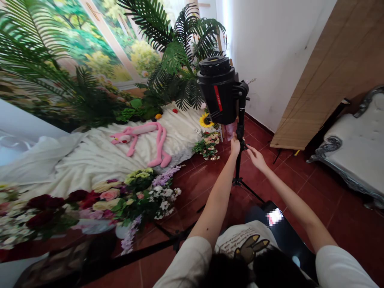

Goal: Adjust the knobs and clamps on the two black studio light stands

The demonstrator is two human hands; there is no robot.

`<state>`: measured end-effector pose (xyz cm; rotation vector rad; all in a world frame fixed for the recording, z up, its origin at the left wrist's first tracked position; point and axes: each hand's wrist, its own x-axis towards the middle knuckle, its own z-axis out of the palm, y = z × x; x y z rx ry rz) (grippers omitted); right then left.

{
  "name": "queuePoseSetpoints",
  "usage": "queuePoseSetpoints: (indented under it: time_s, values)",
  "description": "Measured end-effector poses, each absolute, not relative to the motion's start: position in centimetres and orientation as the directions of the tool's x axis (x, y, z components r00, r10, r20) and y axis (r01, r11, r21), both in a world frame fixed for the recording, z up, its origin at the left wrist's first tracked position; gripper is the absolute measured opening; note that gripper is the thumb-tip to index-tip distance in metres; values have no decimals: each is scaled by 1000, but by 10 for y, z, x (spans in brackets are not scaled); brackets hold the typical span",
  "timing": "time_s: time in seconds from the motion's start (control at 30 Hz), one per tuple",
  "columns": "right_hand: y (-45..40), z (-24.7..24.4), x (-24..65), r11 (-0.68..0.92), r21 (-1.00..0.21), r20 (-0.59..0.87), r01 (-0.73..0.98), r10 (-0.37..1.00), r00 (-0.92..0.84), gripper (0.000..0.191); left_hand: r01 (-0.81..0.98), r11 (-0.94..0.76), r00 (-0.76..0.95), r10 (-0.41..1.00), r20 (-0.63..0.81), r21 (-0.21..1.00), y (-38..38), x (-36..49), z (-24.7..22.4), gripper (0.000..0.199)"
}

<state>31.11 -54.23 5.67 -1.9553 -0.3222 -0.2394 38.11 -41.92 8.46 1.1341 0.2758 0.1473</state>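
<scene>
A black studio light (pixel 218 94) with a red label is mounted on top of a black stand (pixel 238 166), whose legs spread on the floor. My left hand (pixel 235 145) is wrapped round the stand's pole just below the light. On the pole's right side, my right hand (pixel 255 155) has its fingertips at a small knob (pixel 245 147). The fingers of my right hand are pressed together at that knob.
A pink plush toy (pixel 163 144) lies on a white fur cloth (pixel 90 154) at the left. Flowers (pixel 109 200) line its front, and palm leaves (pixel 177 52) rise behind. A white sofa (pixel 357 132) is at the right. Another stand's legs (pixel 177 236) cross the lower left.
</scene>
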Motion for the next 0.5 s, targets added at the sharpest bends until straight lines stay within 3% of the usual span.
queuePoseSetpoints:
  time_s: [0.1,0.2,0.33,0.5]
  values:
    - [-540,59,312,-318,-914,251,254,51,967,55,-45,369,970,239,-48,928,-419,382,83,56]
    - [-543,67,305,-442,-825,382,352,22,924,48,-79,371,971,237,-12,925,-420,382,81,56]
    - [-547,75,292,-614,-584,505,532,239,830,38,-72,385,972,232,-21,920,-420,382,80,57]
    - [-547,68,291,-669,-480,471,567,349,810,40,-35,358,973,224,-49,933,-418,383,80,60]
